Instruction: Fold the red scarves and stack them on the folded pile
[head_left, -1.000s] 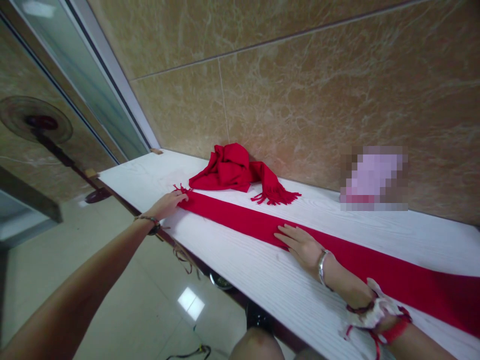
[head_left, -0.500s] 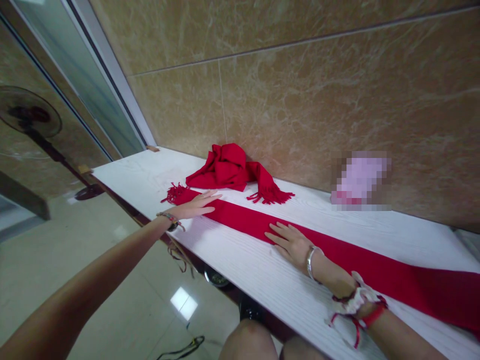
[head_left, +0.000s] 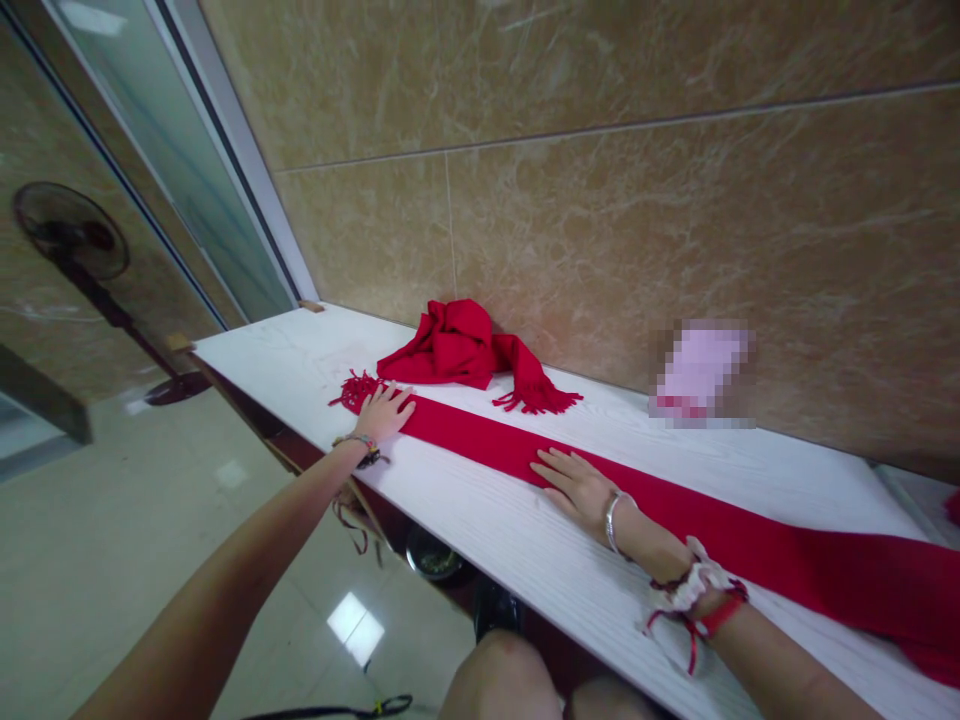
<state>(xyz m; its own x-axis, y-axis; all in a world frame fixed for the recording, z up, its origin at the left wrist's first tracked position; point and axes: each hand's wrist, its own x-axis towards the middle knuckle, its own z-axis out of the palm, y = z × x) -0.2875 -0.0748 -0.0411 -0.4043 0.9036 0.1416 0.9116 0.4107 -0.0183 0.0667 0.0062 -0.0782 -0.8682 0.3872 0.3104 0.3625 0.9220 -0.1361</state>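
Note:
A long red scarf lies stretched flat along a white table, its fringed end at the far left. My left hand rests flat on that end, fingers spread, just beside the fringe. My right hand lies palm down on the scarf's near edge around its middle, fingers stretched out. A second red scarf sits crumpled against the wall behind the flat one.
A tan marble wall runs along the table's far side. A blurred pink object stands against it. A standing fan and a glass door are at the left. Shiny floor tiles lie below the table's near edge.
My left hand slid right along the scarf from its fringed end, then came back left toward the fringe. My right hand has stayed pressed on the scarf's middle.

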